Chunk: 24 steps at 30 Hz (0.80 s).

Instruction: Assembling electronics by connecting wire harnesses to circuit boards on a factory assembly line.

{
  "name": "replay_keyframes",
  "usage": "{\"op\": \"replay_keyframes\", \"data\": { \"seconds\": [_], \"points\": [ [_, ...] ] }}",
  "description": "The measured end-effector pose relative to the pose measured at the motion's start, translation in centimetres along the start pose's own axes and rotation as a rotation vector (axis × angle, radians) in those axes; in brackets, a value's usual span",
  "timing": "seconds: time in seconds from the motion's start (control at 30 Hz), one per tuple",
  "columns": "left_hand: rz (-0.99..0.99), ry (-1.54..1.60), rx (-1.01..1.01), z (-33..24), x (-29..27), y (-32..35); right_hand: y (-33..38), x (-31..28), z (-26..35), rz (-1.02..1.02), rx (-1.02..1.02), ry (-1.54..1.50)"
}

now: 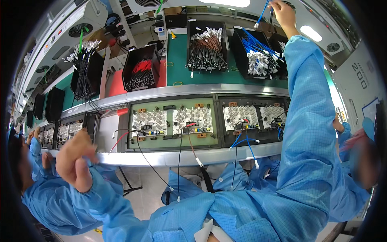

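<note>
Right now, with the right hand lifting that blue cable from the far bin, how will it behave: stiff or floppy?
Probably floppy: the blue cable hangs in a slack line from the right hand, white plug lowest. Likely light, since a fingertip pinch carries it. It may snag: its neighbours lie tangled in the black bin.

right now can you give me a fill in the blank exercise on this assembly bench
1. The right hand, raised over the far bins, pinches a ____ cable.
2. The left hand is raised beside the conveyor and holds ____.
3. The bin with red-ended cables sits to the ____ of the bin of brown cables.
4. The green tray in front of the person carries ____ finned heat-sink boards.

Missing words: blue; nothing; left; two
</note>
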State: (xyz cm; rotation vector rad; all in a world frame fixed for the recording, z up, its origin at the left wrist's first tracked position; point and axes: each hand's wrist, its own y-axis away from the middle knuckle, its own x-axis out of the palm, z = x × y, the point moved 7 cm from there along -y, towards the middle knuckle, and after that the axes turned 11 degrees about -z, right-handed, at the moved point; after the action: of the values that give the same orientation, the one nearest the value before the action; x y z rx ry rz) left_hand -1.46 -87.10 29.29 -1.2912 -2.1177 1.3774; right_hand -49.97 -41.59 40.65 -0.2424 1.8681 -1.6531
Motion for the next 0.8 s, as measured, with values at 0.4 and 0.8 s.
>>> {"op": "replay_keyframes", "data": {
  "seconds": [0.4,0.8],
  "points": [
    [0.438,-0.226,-0.187,4.2,14.3,-10.7,5.0,-6.8,33.8,0.528,-0.008,-1.265],
    [0.249,0.36,-0.23,-1.1,12.1,1.1,12.0,-17.4,43.1,0.092,-0.453,-1.495]
  ]
}}
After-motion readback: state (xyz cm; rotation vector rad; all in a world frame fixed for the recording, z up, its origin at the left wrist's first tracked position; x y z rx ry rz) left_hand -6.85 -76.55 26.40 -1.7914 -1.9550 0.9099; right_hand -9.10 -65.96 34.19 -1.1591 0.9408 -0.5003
